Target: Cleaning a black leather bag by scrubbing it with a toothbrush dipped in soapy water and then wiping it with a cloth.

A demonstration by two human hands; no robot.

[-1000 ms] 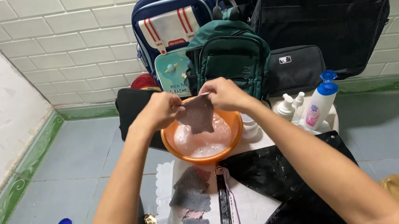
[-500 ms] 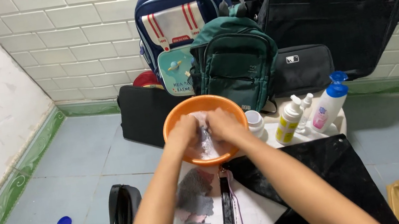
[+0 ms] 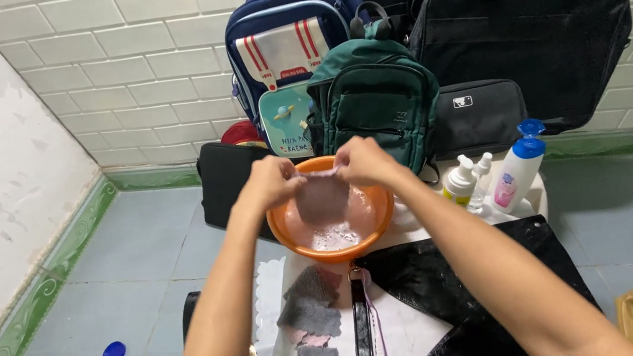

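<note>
Holding small wet grey cloth [image 3: 323, 196] stretched between left hand [image 3: 273, 181] and right hand [image 3: 360, 161], both pinched shut on top corners. Cloth lifted out of soapy water half-second back, now hanging above round orange plastic basin [image 3: 290, 237]. Wash stroke finished; draining.

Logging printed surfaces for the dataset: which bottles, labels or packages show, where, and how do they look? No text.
Lotion bottle: right of the orange basin, white, blue pump, pink label.
Two small spray bottles: between basin and lotion bottle, white, one with a yellow label.
Blue backpack: against the wall, white panel with red stripes, teal pocket picture.
Small black pouch: below the big black bag, white logo patch.
No screens or signs.
</note>
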